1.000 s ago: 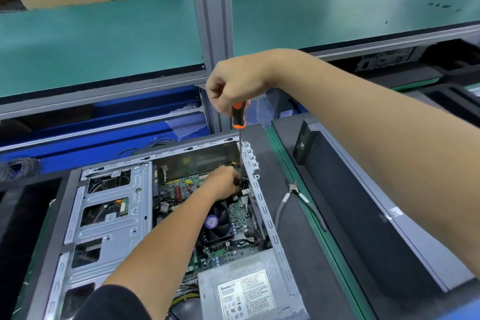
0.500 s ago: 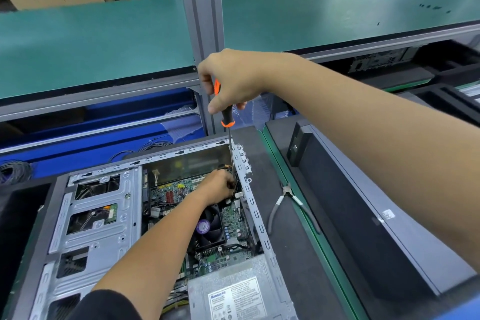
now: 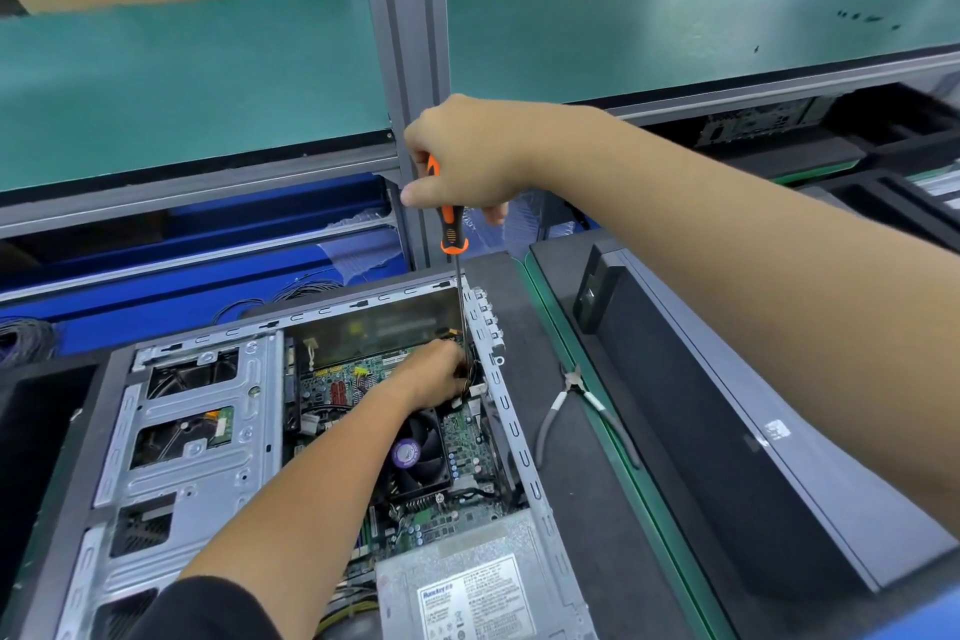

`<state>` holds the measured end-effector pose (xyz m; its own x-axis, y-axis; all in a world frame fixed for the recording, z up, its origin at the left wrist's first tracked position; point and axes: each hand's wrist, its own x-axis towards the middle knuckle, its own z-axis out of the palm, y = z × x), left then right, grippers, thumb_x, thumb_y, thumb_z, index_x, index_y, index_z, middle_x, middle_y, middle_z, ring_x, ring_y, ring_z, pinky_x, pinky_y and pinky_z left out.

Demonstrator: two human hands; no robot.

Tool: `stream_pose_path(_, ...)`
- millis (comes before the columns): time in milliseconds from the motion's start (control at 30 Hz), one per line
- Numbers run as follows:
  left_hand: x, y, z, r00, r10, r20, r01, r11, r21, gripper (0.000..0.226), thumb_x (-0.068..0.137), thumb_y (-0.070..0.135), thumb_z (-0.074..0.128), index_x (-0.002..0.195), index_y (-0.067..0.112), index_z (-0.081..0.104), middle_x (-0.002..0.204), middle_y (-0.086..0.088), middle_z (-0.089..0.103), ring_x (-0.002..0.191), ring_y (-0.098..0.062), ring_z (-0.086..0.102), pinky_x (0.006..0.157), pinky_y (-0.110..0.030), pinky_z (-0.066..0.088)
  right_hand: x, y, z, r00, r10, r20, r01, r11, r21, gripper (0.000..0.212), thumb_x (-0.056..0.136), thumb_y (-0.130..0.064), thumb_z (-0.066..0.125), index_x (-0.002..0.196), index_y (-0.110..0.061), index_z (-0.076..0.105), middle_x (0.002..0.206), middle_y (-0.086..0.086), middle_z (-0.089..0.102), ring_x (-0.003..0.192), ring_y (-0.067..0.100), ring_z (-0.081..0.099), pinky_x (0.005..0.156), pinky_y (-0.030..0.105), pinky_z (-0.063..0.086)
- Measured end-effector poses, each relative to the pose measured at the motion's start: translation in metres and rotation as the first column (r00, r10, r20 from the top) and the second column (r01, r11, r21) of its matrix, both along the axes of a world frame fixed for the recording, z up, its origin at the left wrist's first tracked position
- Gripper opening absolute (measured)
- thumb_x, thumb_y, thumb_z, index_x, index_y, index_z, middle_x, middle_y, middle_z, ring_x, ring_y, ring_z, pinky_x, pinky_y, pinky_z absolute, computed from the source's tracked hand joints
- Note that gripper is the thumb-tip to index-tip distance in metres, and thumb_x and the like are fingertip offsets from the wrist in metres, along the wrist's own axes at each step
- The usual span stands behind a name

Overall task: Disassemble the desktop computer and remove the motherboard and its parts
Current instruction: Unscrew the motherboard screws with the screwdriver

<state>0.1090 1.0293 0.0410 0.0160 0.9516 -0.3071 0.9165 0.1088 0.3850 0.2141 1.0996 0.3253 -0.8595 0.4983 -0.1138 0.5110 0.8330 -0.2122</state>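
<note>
open desktop computer case lying on the counter. right hand grips the screwdriver, shaft upright into the far right corner; since a second ago its grip has turned round the handle, suggesting a motherboard screw being loosened. left hand is still at the tip, fingers curled; what it holds cannot be told. pliers lie beside the case.
</note>
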Motion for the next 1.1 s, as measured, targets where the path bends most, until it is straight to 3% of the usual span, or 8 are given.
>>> stream_pose_path(67,0.000,0.000,0.000,1.000,-0.014,-0.008,0.014,1.000,-0.001,0.014,0.088,0.023,0.066,0.095,0.010,0.067,0.097,-0.005,0.067,0.079,-0.021,0.062,0.073,-0.038,0.053,-0.001,-0.001,0.002,1.000,0.012,-0.022,-0.012,1.000,-0.001,0.025,0.094,-0.033,0.056,0.091,-0.008,0.051,0.069,0.006,0.069,0.046,0.015,0.067,0.048,0.025,0.042)
stream_pose_path(267,-0.002,-0.006,0.008,0.999,0.033,0.030,-0.034,0.999,0.036,0.019,0.090,0.027,0.062,0.099,0.010,0.063,0.090,-0.008,0.067,0.076,-0.023,0.062,0.073,-0.041,0.053,0.000,-0.004,0.010,0.982,-0.027,-0.188,0.017,0.998,-0.058,0.028,0.089,-0.031,0.064,0.083,-0.009,0.048,0.069,0.009,0.069,0.046,0.014,0.067,0.037,0.016,0.043)
stream_pose_path(400,-0.005,-0.015,0.023,0.994,0.095,0.057,-0.099,0.993,0.057,0.016,0.087,0.015,0.059,0.089,0.000,0.064,0.084,-0.016,0.066,0.074,-0.030,0.061,0.068,-0.038,0.051,0.000,-0.007,0.015,0.948,-0.094,-0.303,0.053,0.989,-0.141,0.031,0.088,-0.030,0.066,0.077,-0.010,0.045,0.065,0.008,0.065,0.046,0.014,0.067,0.038,0.018,0.045)
stream_pose_path(567,-0.013,-0.029,0.044,0.981,0.182,0.063,-0.187,0.978,0.094,0.007,0.079,0.004,0.061,0.072,0.002,0.059,0.073,-0.016,0.059,0.061,-0.023,0.048,0.054,-0.029,0.038,0.004,-0.009,0.024,0.903,-0.197,-0.381,0.090,0.955,-0.281,0.035,0.089,-0.028,0.068,0.076,-0.012,0.040,0.067,0.007,0.061,0.056,0.022,0.071,0.047,0.022,0.051)
stream_pose_path(700,-0.014,-0.040,0.064,0.979,0.192,0.061,-0.199,0.971,0.133,0.006,0.079,0.005,0.059,0.076,0.006,0.055,0.078,-0.014,0.062,0.062,-0.021,0.050,0.056,-0.032,0.043,0.017,-0.009,0.032,0.841,-0.251,-0.480,0.057,0.923,-0.381,0.037,0.086,-0.026,0.074,0.072,-0.012,0.043,0.063,0.005,0.053,0.056,0.022,0.069,0.053,0.023,0.056)
stream_pose_path(867,-0.016,-0.049,0.098,0.979,0.196,0.063,-0.206,0.941,0.268,0.006,0.082,0.006,0.057,0.085,0.011,0.057,0.074,0.004,0.053,0.062,-0.007,0.045,0.051,-0.013,0.031,0.020,-0.017,0.032,0.775,-0.326,-0.541,0.019,0.867,-0.497,0.029,0.089,-0.024,0.070,0.073,-0.012,0.049,0.066,0.010,0.059,0.055,0.021,0.062,0.059,0.030,0.052)
stream_pose_path(967,-0.028,-0.063,0.115,0.970,0.242,0.032,-0.238,0.911,0.336,0.008,0.081,0.005,0.056,0.083,0.013,0.056,0.076,0.003,0.055,0.067,-0.010,0.048,0.057,-0.020,0.037,0.018,-0.022,0.033,0.687,-0.438,-0.581,-0.001,0.798,-0.603,0.019,0.091,-0.018,0.066,0.084,-0.004,0.056,0.073,0.016,0.067,0.057,0.024,0.067,0.057,0.029,0.056)
stream_pose_path(1100,-0.065,-0.097,0.131,0.926,0.377,0.002,-0.342,0.838,0.426,0.010,0.087,0.005,0.054,0.085,0.014,0.059,0.083,0.002,0.056,0.078,-0.016,0.051,0.068,-0.027,0.039,0.009,-0.031,0.030,0.542,-0.603,-0.585,-0.093,0.649,-0.755,0.014,0.091,-0.010,0.064,0.083,-0.002,0.056,0.068,0.017,0.066,0.055,0.024,0.067,0.057,0.027,0.059)
